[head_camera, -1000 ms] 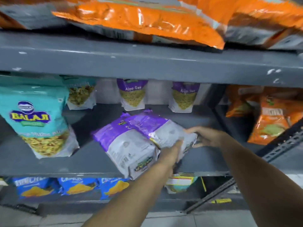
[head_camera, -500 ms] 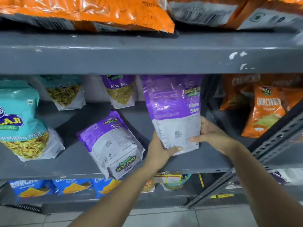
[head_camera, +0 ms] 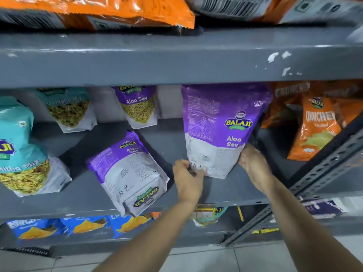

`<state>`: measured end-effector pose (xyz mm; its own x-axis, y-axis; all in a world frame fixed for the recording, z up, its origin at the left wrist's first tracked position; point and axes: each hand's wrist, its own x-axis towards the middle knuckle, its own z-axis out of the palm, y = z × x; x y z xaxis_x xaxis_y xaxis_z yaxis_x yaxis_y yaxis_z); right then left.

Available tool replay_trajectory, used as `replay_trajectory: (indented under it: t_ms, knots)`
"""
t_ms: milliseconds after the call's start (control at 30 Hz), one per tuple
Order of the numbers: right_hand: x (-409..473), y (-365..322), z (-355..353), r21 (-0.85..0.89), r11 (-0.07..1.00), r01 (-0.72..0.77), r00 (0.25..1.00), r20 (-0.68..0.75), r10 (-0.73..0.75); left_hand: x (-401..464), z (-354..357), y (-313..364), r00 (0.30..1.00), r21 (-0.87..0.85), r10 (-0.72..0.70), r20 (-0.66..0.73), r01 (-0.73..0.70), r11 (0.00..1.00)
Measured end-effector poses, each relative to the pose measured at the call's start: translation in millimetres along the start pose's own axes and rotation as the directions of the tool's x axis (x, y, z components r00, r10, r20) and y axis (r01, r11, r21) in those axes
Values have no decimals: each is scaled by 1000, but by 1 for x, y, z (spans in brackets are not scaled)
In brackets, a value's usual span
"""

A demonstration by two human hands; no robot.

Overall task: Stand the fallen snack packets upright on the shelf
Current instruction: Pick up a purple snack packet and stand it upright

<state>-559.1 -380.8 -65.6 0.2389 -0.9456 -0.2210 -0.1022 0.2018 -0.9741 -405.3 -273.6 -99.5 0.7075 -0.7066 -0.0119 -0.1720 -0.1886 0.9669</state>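
Observation:
A purple and white Aloo Sev packet (head_camera: pixel 220 122) stands upright on the grey middle shelf (head_camera: pixel 225 191), back side facing me. My left hand (head_camera: pixel 187 178) pinches its lower left corner. My right hand (head_camera: pixel 253 163) grips its lower right corner. A second Aloo Sev packet (head_camera: pixel 127 171) lies flat to the left, its base hanging over the shelf's front edge. Another purple Aloo Sev packet (head_camera: pixel 140 106) stands upright at the back of the shelf.
Two teal Mitha Mix packets stand at the left, one in front (head_camera: pixel 21 152) and one behind (head_camera: pixel 69 109). Orange Cruncheez bags (head_camera: pixel 316 128) fill the right bay behind a slotted steel brace (head_camera: pixel 322 173). Orange bags (head_camera: pixel 110 10) lie on the upper shelf, blue chip bags (head_camera: pixel 84 226) below.
Both hands lifted the right purple packet off the lying one and stood it upright. It has since settled lower onto the shelf, and my left hand slid to its bottom corner.

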Motion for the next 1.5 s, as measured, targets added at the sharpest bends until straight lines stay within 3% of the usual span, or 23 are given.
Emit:
replay_trajectory:
  t_ms: [67, 133, 267, 367, 467, 533, 633, 667, 700, 800, 833, 933, 1033, 1167, 1300, 1400, 1500]
  knots:
    - [-2, 1, 6, 24, 999, -48, 993, -104, 50, -14, 5, 0, 996, -45, 0, 91, 5, 999]
    - [-8, 2, 9, -43, 999, -16, 995, -98, 12, -13, 5, 3, 966, -24, -3, 260, 10, 1000]
    - [-10, 7, -3, -159, 985, 70, 997, -22, -75, 6, -5, 20, 785, 121, -13, 620, -79, 990]
    - [-15, 5, -8, -21, 999, 30, 994, 103, -28, 23, -5, 31, 717, 226, -98, 690, -84, 971]
    - [-21, 5, -15, 16, 999, 32, 993, 113, -34, 39, -8, 38, 683, 253, -93, 725, -138, 958]
    - [-24, 6, -18, -90, 995, 46, 993, 111, -36, 53, -13, 42, 708, 241, -87, 700, -119, 963]
    - [-19, 6, -16, -414, 905, 101, 995, 33, -95, 69, -14, 37, 848, 133, -20, 530, -59, 989]
    - [-16, 6, -16, -443, 890, 103, 995, 30, -100, 69, -16, 38, 865, 108, -8, 502, -53, 993]
    - [-14, 3, -15, -421, 902, 94, 996, 42, -84, 66, -19, 38, 855, 89, -17, 518, -34, 995]
    - [-12, 1, -20, -355, 933, 58, 992, 122, -15, 44, -25, 43, 675, 20, 6, 737, -30, 999]
    - [-16, -2, -21, -356, 933, 49, 987, 158, 9, 37, -23, 41, 664, -4, 31, 747, -42, 999]
    - [-22, -6, -26, -216, 974, 68, 934, 357, 14, 24, -9, 42, 780, -91, 90, 619, -42, 995]
    - [-27, -13, -26, -83, 990, 111, 935, 346, -76, 26, -6, 44, 848, -50, 70, 526, -51, 997]
    - [-26, -19, -21, -87, 978, 188, 944, 290, -155, 33, -9, 50, 849, 16, 75, 524, -98, 995]
    - [-21, -27, -21, 102, 977, 185, 952, 227, -204, 40, -14, 65, 847, -123, 142, 513, -92, 988]
    - [-19, -34, -18, 96, 967, 237, 955, 159, -250, 41, -17, 76, 851, -100, 208, 482, -183, 978]
    - [-18, -47, -17, 204, 950, 236, 948, 168, -272, 42, -20, 85, 857, -203, 214, 468, -131, 970]
